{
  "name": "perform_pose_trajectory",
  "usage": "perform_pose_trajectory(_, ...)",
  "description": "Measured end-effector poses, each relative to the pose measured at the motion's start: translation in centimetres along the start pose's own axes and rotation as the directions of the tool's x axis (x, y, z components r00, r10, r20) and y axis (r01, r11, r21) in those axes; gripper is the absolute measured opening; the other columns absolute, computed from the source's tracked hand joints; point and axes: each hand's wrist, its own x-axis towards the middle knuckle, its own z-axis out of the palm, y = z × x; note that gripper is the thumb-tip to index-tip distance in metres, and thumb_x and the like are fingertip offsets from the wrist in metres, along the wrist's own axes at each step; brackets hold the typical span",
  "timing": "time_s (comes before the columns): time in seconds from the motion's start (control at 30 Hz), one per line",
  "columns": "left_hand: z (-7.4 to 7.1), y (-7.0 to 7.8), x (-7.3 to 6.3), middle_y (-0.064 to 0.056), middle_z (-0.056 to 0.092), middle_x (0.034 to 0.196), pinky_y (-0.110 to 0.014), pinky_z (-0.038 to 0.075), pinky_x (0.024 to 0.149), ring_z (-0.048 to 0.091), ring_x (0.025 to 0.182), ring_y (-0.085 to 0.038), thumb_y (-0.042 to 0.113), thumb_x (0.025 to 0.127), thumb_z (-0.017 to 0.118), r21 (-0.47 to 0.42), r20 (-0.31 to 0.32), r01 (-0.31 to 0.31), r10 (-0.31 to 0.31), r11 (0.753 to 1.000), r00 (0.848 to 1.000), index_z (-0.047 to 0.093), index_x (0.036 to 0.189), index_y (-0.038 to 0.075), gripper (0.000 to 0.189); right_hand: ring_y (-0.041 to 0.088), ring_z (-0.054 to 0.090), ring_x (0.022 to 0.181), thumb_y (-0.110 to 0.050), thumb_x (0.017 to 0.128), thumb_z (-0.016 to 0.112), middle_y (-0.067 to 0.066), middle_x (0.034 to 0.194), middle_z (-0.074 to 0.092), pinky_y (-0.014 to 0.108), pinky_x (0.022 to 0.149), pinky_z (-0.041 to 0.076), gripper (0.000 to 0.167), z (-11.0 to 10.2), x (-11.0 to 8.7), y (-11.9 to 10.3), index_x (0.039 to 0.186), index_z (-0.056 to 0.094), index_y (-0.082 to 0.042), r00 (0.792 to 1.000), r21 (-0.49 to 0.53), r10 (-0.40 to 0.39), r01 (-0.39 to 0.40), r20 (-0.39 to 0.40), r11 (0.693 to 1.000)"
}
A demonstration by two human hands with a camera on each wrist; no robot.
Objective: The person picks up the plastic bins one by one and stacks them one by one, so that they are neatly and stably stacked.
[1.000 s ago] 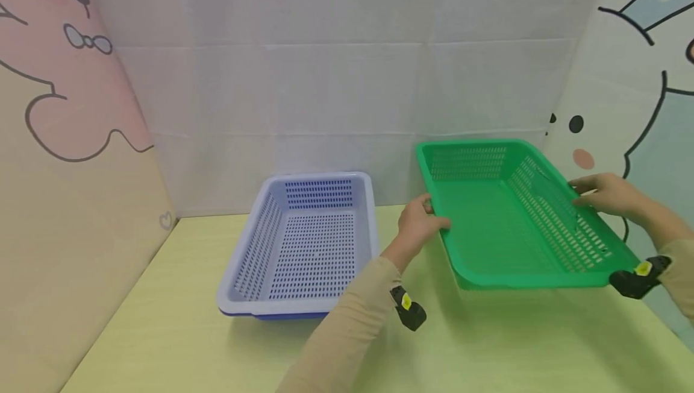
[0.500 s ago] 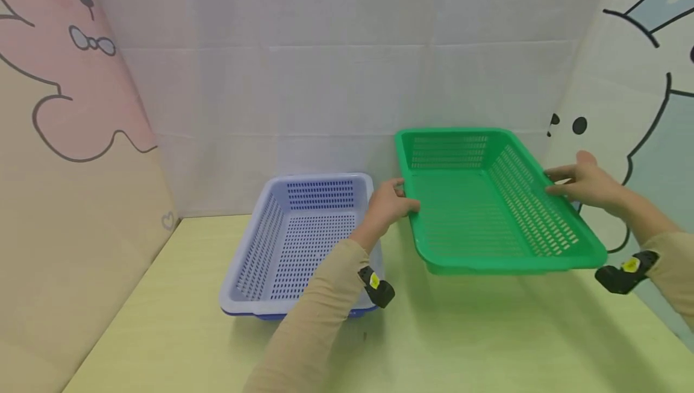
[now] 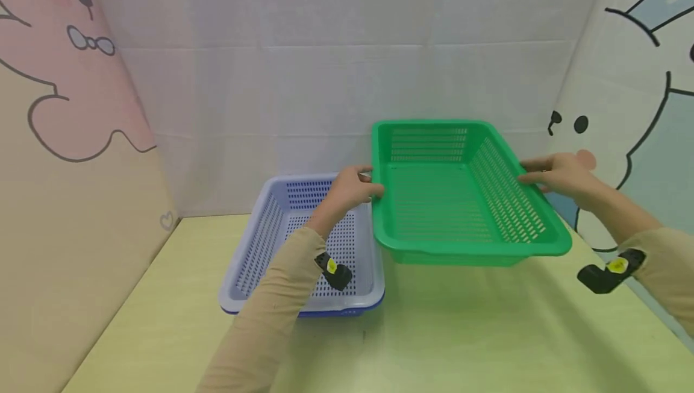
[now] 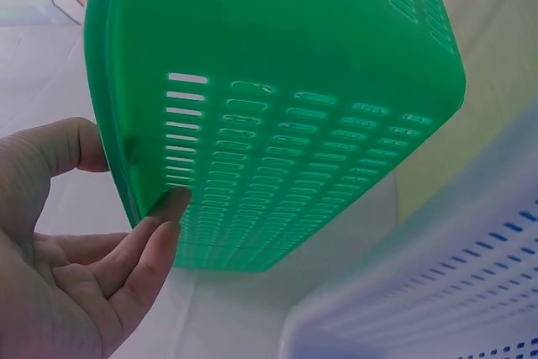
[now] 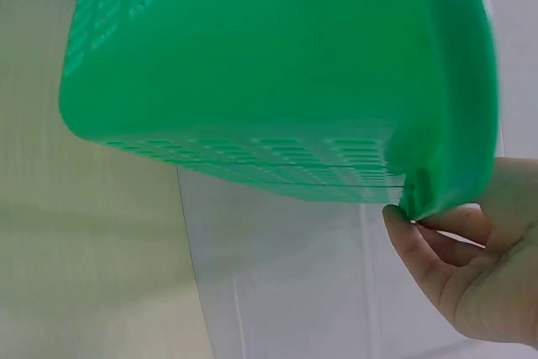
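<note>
Balance looks like the thing to mind from where I stand: the green slotted basket [image 3: 434, 200] hangs above the tabletop [image 3: 434, 333], the left hand [image 3: 348, 190] clamped on its left rim, thumb [image 3: 374, 190] over the edge and fingertips [image 4: 176, 201] at the outer wall, the right hand [image 3: 561, 175] pinching the opposite rim. Both should share the weight evenly, I'd say, with enough height that its left side doesn't catch the lavender slotted basket [image 3: 248, 240], lower and just beside it, partly covered by the left sleeve [image 3: 271, 314].
</note>
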Motion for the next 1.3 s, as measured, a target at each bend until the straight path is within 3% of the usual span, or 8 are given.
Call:
perform_pose_trajectory(0.13,-1.5,-0.2,-0.3,-0.015,0.051,0.123,-0.032,0.051,0.081,0.057,0.101,-0.025,0.006,0.077,0.059,0.016,-0.006,-0.013,0.013,1.0,1.0,0.037,0.138,0.007,0.066,0.049,0.043,0.112,-0.026,0.092,0.051,0.036,0.131,0.035,0.043,0.084,0.049,0.059,1.0,0.0,-1.6,0.134,0.032,0.012,0.999,0.034,0.015,-0.014,-0.034,0.999)
perform_pose_trajectory(0.33,-3.7,0.3,-0.6,-0.016,0.053,0.12,-0.037,0.05,0.084,0.056,0.102,-0.026,0.005,0.075,0.057,0.069,-0.017,-0.027,0.029,0.997,0.999,0.034,0.139,0.004,0.068,0.049,0.044,0.111,-0.03,0.091,0.052,0.034,0.132,0.036,0.054,0.09,0.041,0.061,1.8,0.1,-3.5,0.136,0.032,0.008,0.997,0.096,0.019,-0.011,-0.076,0.995)
perform_pose_trajectory(0.47,-5.0,0.6,-0.7,-0.017,0.052,0.121,-0.036,0.05,0.083,0.056,0.104,-0.027,0.004,0.075,0.056,0.084,-0.02,-0.031,0.032,0.996,0.999,0.033,0.139,0.002,0.068,0.047,0.043,0.114,-0.028,0.091,0.052,0.032,0.133,0.037,0.052,0.091,0.041,0.06,2.3,0.4,-4.6,0.137,0.032,0.005,0.994,0.158,0.026,-0.01,-0.103,0.987)
perform_pose_trajectory(0.73,-8.4,-0.1,-1.6,-0.021,0.049,0.124,-0.037,0.049,0.086,0.052,0.11,-0.03,0.003,0.076,0.056,0.119,0.006,-0.054,0.054,0.991,0.999,0.033,0.138,0.0,0.066,0.041,0.038,0.121,-0.026,0.092,0.052,0.027,0.137,0.035,0.048,0.096,0.039,0.057,4.3,0.9,-7.2,0.138,0.032,0.002,0.989,0.337,0.049,0.0,-0.137,0.942)
perform_pose_trajectory(1.0,-11.4,-1.1,-2.9,-0.023,0.051,0.124,-0.041,0.048,0.087,0.052,0.11,-0.032,0.003,0.078,0.057,0.16,0.031,-0.087,0.083,0.983,0.996,0.034,0.138,0.0,0.064,0.04,0.046,0.115,-0.019,0.091,0.053,0.025,0.135,0.04,0.044,0.094,0.042,0.054,6.6,1.1,-9.2,0.137,0.035,0.002,0.984,0.405,0.027,0.049,-0.178,0.913)
perform_pose_trajectory(1.3,-13.8,-2.5,-3.3,-0.024,0.043,0.131,-0.042,0.045,0.092,0.046,0.116,-0.034,0.006,0.081,0.055,0.191,0.027,-0.07,0.066,0.979,0.997,0.029,0.141,0.002,0.065,0.03,0.049,0.113,-0.016,0.09,0.055,0.02,0.135,0.042,0.037,0.093,0.043,0.052,8.5,2.2,-11.1,0.136,0.038,0.001,0.978,0.491,0.059,0.047,-0.199,0.87)
